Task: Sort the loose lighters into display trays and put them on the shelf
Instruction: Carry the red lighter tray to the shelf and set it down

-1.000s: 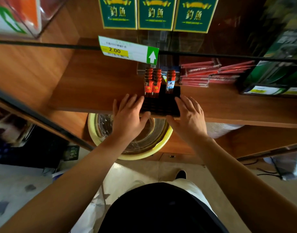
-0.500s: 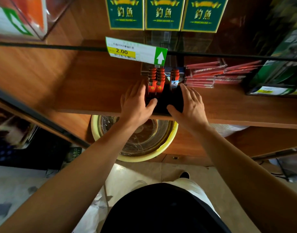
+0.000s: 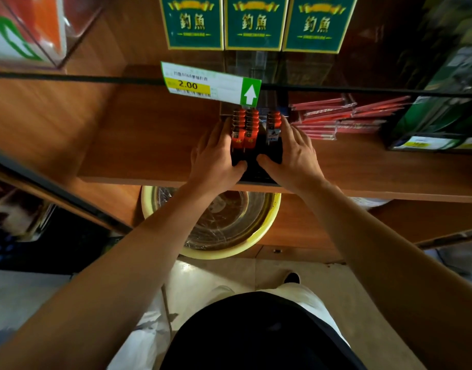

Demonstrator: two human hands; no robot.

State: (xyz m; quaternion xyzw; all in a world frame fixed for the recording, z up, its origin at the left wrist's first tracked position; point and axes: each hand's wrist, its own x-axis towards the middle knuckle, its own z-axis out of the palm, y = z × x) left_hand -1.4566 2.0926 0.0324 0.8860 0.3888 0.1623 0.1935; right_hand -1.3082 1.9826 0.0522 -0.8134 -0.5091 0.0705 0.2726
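A black display tray (image 3: 262, 152) sits on the wooden shelf (image 3: 139, 145), its front end near the shelf edge. Two rows of red lighters (image 3: 244, 126) stand in its left side and one row of lighters (image 3: 272, 126) stands on its right. My left hand (image 3: 213, 158) lies along the tray's left side with straight fingers, thumb against the front. My right hand (image 3: 296, 153) mirrors it on the right side, fingers straight, thumb on the tray's front part.
A price tag reading 2.00 (image 3: 208, 82) hangs on the glass shelf above. Red flat packs (image 3: 336, 116) lie right of the tray, with a green carton (image 3: 437, 124) beyond them. Green boxes (image 3: 253, 22) stand above. A yellow basin (image 3: 211, 225) sits below.
Both hands have pushed the tray deeper onto the shelf, away from me, so that it stands under the price tag. My fingers have slid further along its sides.
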